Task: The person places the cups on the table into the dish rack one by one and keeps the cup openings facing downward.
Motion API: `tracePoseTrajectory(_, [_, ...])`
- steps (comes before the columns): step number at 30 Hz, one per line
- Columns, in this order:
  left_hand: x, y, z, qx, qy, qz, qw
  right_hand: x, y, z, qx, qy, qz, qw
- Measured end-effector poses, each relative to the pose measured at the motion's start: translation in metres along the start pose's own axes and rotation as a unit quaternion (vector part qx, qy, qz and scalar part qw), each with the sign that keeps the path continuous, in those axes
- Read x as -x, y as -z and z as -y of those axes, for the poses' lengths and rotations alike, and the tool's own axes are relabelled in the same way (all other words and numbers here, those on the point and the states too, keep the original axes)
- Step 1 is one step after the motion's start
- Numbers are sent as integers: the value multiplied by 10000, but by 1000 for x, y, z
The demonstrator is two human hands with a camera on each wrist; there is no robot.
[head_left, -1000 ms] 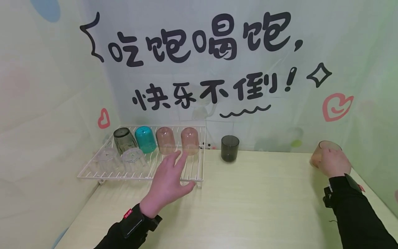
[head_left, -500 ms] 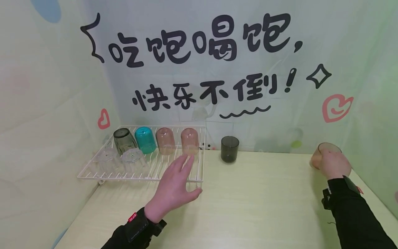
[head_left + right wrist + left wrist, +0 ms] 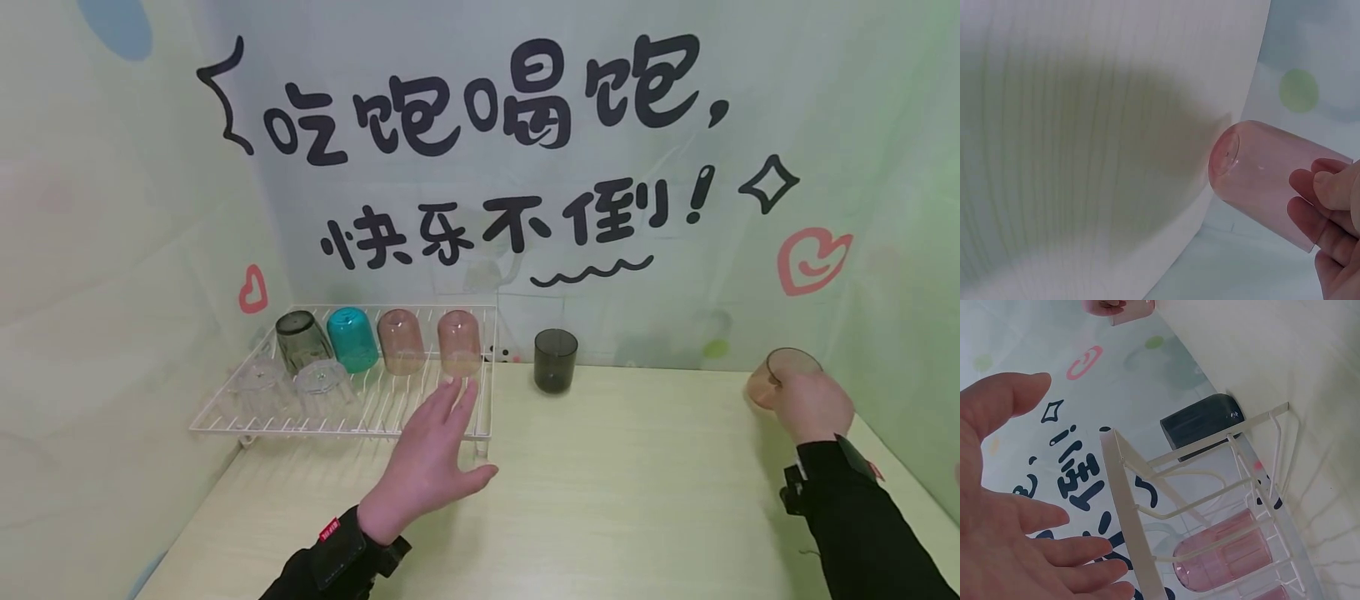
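At the table's far right corner my right hand [image 3: 813,407] pinches a see-through pink tumbler [image 3: 761,386] at its rim. In the right wrist view the thumb and fingers grip that tumbler [image 3: 1260,178] at the mouth end, its base close over the table near the back edge. My left hand [image 3: 422,468] hovers palm down by the front right of a white wire rack [image 3: 247,432], fingers spread and holding nothing. Just beyond its fingertips an upside-down pink tumbler [image 3: 459,342] stands on the rack, seen through the wires in the left wrist view.
On the rack, also upside down, are another pink tumbler [image 3: 401,342], a blue one [image 3: 352,340], a smoky grey one [image 3: 302,343] and two clear glasses [image 3: 324,387]. A dark grey tumbler [image 3: 555,362] stands upright right of the rack, close to the printed back cloth [image 3: 637,308].
My left hand has drifted right and a little toward me, along the rack's front. The right hand has shifted slightly right and nearer, still holding the tumbler.
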State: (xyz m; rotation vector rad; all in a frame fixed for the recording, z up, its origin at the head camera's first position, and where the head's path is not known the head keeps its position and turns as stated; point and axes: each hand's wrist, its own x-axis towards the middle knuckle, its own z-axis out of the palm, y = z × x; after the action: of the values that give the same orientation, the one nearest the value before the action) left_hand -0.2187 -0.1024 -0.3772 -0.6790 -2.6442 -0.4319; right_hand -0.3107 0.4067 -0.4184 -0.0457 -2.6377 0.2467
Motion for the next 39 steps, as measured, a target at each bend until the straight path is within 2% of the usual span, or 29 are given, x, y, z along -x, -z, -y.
tracePoseTrajectory(7, [0, -2, -2, 55, 102, 165, 9998, 9, 6, 9, -156, 292, -414, 9986])
tracePoseTrajectory(12, [-3, -3, -5, 66, 101, 123, 9999, 13, 7, 17, -296, 741, -684, 9945])
tracePoseTrajectory(19, [-6, -5, -9, 207, 178, 247, 9993, 17, 14, 35, -543, 1216, -865, 9873])
tracePoseTrajectory(29, [-11, -5, -12, 357, 40, 57, 9993, 16, 22, 74, -763, 1852, -1367, 9701])
tracePoseTrajectory(39, [-15, -4, -15, 590, 57, -46, 9982, 19, 25, 103, -1043, 2222, -1405, 9592])
